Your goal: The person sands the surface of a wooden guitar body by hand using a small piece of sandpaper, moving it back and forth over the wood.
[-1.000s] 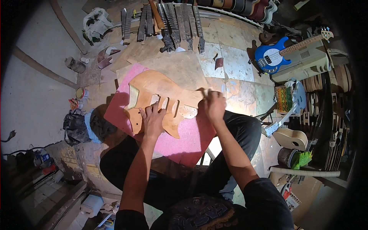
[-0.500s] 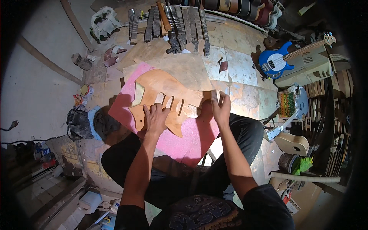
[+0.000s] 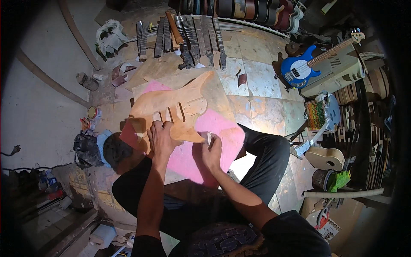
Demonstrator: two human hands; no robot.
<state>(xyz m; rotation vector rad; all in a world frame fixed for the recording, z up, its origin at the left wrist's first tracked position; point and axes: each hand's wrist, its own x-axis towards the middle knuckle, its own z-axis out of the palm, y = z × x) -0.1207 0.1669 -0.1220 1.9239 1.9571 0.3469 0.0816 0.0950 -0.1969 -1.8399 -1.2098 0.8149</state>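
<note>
An unpainted wooden guitar body (image 3: 167, 98) with pickup cavities lies tilted over a pink padded board (image 3: 186, 160) above my crossed legs. My left hand (image 3: 160, 139) grips its lower part, fingers curled at the cavities. Beside the lower horn, my right hand (image 3: 212, 152) is closed on a small pale flat piece (image 3: 209, 138), possibly sandpaper or a block. A worn beige board (image 3: 224, 105) lies beneath the pink one.
Several guitar necks (image 3: 190, 38) lie at the back, below hanging guitars (image 3: 239, 10). At right are a blue bass (image 3: 299, 68), a light-blue guitar (image 3: 332, 111), a natural guitar body (image 3: 323, 156) and stacked wooden parts. A black bag (image 3: 85, 147) and cans (image 3: 94, 112) sit left.
The guitar body has shifted leftward and turned, its neck end rising toward the back. My right hand has moved down and left from the neck end to beside the lower horn.
</note>
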